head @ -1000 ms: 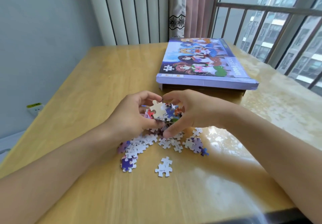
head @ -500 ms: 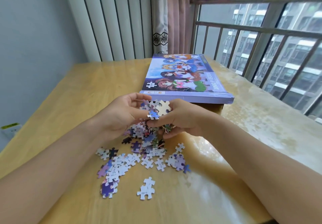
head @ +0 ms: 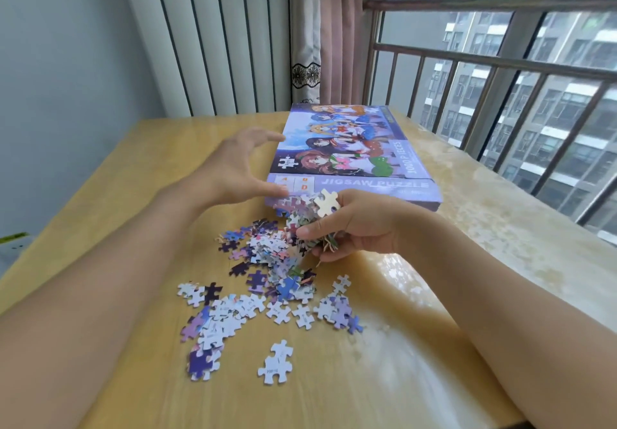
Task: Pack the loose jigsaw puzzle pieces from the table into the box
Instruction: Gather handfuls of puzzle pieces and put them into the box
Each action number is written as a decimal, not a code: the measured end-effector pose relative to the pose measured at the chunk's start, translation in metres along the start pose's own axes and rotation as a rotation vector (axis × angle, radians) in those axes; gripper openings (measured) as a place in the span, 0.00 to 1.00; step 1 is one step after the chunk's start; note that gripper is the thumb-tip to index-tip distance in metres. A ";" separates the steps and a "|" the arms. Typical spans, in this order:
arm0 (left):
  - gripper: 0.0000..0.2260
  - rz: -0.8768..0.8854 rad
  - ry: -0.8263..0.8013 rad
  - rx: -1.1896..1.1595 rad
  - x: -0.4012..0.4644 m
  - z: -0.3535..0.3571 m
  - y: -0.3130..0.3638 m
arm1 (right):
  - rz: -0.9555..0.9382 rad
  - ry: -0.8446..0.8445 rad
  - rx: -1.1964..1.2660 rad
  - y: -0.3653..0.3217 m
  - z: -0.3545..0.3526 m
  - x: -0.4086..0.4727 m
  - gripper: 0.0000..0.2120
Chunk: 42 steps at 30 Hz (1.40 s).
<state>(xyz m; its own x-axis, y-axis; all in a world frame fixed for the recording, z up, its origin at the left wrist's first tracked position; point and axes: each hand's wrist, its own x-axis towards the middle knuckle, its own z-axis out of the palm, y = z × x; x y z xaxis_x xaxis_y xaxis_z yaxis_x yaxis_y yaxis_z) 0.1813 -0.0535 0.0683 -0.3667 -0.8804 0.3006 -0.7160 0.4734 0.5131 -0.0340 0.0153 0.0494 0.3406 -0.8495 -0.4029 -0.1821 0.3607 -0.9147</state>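
Observation:
A purple jigsaw puzzle box (head: 354, 151) with a cartoon lid lies shut on the wooden table (head: 133, 175), in the middle toward the window. Loose puzzle pieces (head: 263, 288) are scattered in front of it. My right hand (head: 354, 228) grips a handful of puzzle pieces (head: 310, 215) just above the table, close to the box's near edge. My left hand (head: 233, 168) hovers spread open at the box's near-left corner, thumb close to the lid's front edge, fingers above the lid; it holds nothing.
A two-piece white cluster (head: 277, 363) lies nearest me. A window with a metal railing (head: 500, 65) runs along the table's right side. A grey wall and ribbed panels (head: 213, 45) stand behind, with a curtain (head: 324, 45) in the corner.
My left hand has let go of the handful and moved up-left to the box corner, opening wide. My right hand keeps the pieces, now alone. The camera has tilted upward.

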 end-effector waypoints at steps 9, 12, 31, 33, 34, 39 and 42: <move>0.13 0.155 -0.038 0.017 0.011 0.012 -0.011 | -0.028 -0.116 0.082 -0.002 -0.007 0.001 0.19; 0.06 0.145 0.199 -0.016 0.013 0.016 -0.003 | 0.002 -0.151 0.122 -0.001 -0.005 0.002 0.18; 0.05 0.173 0.396 -0.117 0.019 0.019 0.019 | 0.016 0.423 0.679 -0.025 -0.031 0.024 0.16; 0.04 0.175 0.413 -0.142 0.020 0.016 0.021 | -0.001 0.447 0.720 -0.036 -0.025 0.022 0.11; 0.04 0.173 0.416 -0.158 0.020 0.015 0.021 | -0.015 0.454 0.753 -0.040 -0.022 0.022 0.08; 0.05 0.144 0.440 -0.205 0.020 0.008 0.021 | -0.123 0.493 0.880 -0.053 -0.009 0.017 0.15; 0.05 0.154 0.443 -0.218 0.019 0.009 0.023 | -0.186 0.546 0.962 -0.054 -0.006 0.013 0.20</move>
<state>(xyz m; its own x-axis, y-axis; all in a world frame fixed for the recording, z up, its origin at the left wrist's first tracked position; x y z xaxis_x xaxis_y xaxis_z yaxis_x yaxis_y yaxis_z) 0.1524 -0.0599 0.0788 -0.1374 -0.7265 0.6733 -0.5161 0.6327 0.5774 -0.0253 -0.0177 0.0933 -0.2046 -0.8909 -0.4054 0.6980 0.1576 -0.6985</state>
